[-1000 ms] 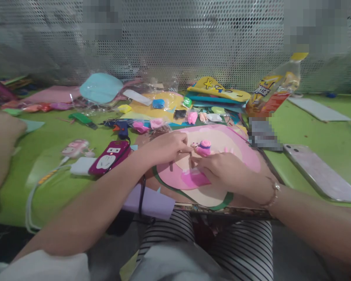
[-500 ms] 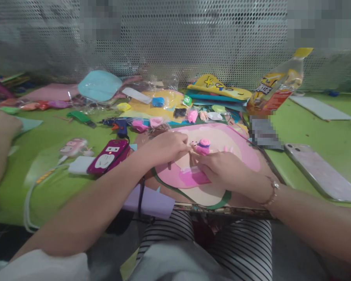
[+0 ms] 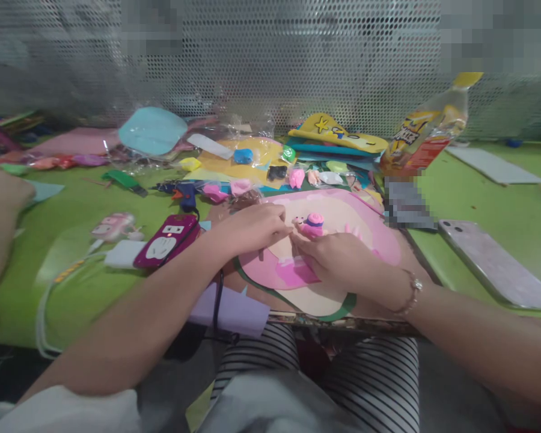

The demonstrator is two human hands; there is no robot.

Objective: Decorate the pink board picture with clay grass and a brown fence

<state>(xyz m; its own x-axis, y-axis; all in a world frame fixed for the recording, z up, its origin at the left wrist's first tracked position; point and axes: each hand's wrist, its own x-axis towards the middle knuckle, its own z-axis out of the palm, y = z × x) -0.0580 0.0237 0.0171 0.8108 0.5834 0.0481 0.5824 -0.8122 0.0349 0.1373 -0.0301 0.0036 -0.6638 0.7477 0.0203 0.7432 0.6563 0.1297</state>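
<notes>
Layered paper shapes [image 3: 275,276] in pink, cream and green lie on a brown board at the table's front edge. On them stands a small pink clay figure [image 3: 314,224] with a blue band and a coiled top. My left hand [image 3: 261,228] is closed at the figure's left, fingertips pinched; what they hold is too small to make out. My right hand [image 3: 338,258] rests over the paper just in front of the figure, its fingers bent together and meeting my left fingertips. Anything between them is hidden.
A magenta device [image 3: 166,242] and white cable lie left, a phone [image 3: 498,263] right. A bottle [image 3: 426,132] stands behind at the right. Wrapped clay lumps, a glue gun [image 3: 187,195] and coloured paper line the back. Another person's arm [image 3: 2,210] is at far left.
My right hand has shifted slightly left and down, showing more of the pink figure. My left hand has stayed nearly in place.
</notes>
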